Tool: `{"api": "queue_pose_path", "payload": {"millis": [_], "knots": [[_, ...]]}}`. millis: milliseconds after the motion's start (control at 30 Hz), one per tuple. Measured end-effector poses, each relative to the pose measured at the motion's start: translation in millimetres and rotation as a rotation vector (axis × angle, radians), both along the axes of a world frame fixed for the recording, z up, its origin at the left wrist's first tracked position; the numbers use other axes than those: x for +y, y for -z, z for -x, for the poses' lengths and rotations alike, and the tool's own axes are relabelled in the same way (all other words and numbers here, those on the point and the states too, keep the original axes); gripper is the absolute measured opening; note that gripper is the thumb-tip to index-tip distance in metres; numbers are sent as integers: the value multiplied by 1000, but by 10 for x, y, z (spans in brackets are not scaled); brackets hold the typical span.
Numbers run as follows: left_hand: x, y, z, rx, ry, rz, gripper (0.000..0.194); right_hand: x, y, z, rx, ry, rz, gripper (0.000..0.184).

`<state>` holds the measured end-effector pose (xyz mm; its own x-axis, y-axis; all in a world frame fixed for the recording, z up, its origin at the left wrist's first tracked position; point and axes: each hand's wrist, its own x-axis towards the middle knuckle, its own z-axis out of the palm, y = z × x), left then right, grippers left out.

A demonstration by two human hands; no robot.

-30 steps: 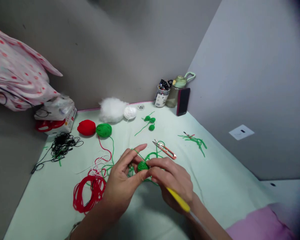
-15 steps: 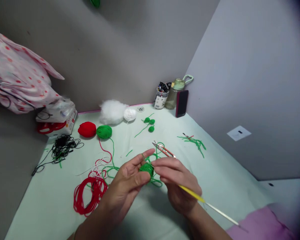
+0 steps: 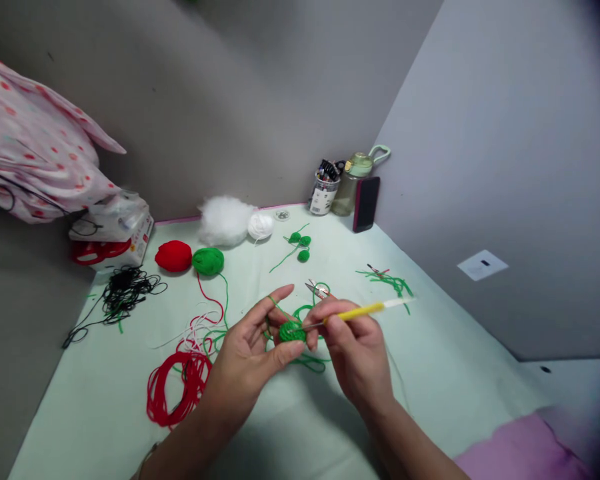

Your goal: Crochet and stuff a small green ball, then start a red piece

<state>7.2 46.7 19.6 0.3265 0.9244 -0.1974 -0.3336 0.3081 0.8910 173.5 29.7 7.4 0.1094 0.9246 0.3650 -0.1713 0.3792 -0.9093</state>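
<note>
On the bench [image 3: 430,393], snips [image 3: 317,290] lay just beyond the fingers [image 3: 283,356]; wadding [image 3: 224,221], farther back, left; phone [image 3: 367,205], back right, before the bottle [image 3: 345,193].

Bare hands and bare forearms, plus a little something way back from the left fingers, lol.
So the left hand [image 3: 245,353] and right hand [image 3: 363,357] are both uncovered, with slim, longish fingers [image 3: 283,292] that round off at the tips; nail detail is too small to make out tbh. Behind the fingers each palm narrows to a wrist, then the left forearm [image 3: 197,423] and right forearm [image 3: 405,437] get thicker further back. The right one is bare right down to the bottom edge of the view. Far back from the left fingers there's a thin, dull greyish edge [image 3: 151,455], could be a band or a cuff, can't tell which.
</note>
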Motion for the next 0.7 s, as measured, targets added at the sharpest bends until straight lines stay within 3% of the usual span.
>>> {"api": "queue_pose_path", "payload": {"millis": [133, 233, 433, 700], "knots": [[-39, 40, -53, -17, 26, 34, 69, -100, 177, 29, -556, 325, -403, 36], [-48, 72, -74, -133, 118, 99, 60, -120, 213, 4, -639, 378, -525, 45], [22, 50, -21, -262, 189, 162, 50, -64, 31, -24, -348, 207, -287, 31], [106, 12, 87, -223, 204, 151, 45, 44, 49, -130, -20, 100, -119, 15]]}}
